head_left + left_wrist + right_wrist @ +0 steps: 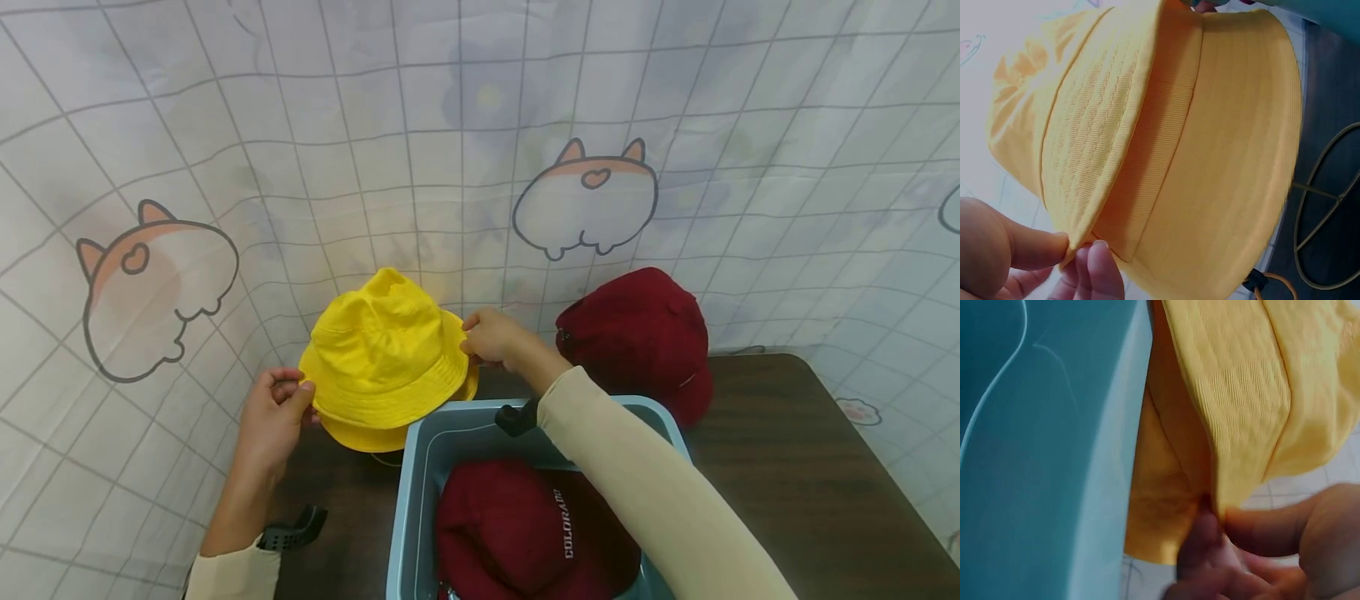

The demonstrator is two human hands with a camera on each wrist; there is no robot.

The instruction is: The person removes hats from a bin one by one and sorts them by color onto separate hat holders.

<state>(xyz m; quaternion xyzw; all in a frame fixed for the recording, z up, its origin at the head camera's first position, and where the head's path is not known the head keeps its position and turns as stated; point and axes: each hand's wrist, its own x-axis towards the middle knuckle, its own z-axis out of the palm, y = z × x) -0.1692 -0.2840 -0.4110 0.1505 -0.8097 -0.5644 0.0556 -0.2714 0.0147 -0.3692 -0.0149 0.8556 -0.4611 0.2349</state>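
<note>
A yellow bucket hat (382,350) is at the back left, crown up, its brim between my two hands. My left hand (273,412) pinches the left edge of the brim between thumb and fingers. On the opposite edge, my right hand (498,337) pinches the brim the same way. Beneath this brim shows more yellow fabric (1229,144) with a ribbed band; whether it is a second hat I cannot tell. A dark cord stopper (1254,279) hangs at its edge. The right wrist view shows the brim (1210,425) close beside the blue bin.
The blue bin (402,517) stands in front, holding a dark red cap (502,525) lettered COLORADO. Another dark red cap (637,342) lies behind its right corner. The dark wooden table (795,450) extends right. A patterned curtain (450,167) hangs behind.
</note>
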